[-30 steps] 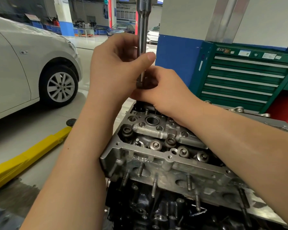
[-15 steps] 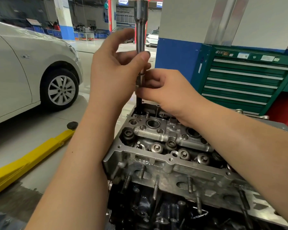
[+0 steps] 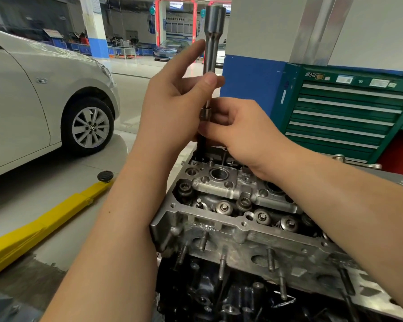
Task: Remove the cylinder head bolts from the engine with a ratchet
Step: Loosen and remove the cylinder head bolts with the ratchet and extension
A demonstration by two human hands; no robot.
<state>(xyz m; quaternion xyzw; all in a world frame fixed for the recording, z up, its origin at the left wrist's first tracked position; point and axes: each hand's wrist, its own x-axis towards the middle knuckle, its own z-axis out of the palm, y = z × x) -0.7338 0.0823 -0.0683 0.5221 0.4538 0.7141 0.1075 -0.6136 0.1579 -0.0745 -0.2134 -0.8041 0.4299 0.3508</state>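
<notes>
The left hand [image 3: 172,108] is pinching the upright steel extension bar [image 3: 211,56], steadying it, while the right hand [image 3: 240,133] is gripping its lower socket joint above the grey aluminium cylinder head [image 3: 230,219].

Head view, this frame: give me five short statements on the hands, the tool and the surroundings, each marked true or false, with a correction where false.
1. The left hand holds the upright metal extension bar between thumb and fingers. True.
2. The right hand rests flat on the green tool cabinet. False: it pinches the lower part of the tool, above the cylinder head.
3. A white car stands to the left. True.
4. The tool lies flat across the cylinder head. False: it stands upright over the head's far left corner.
5. A yellow lift arm lies on the floor to the left of the engine. True.
</notes>
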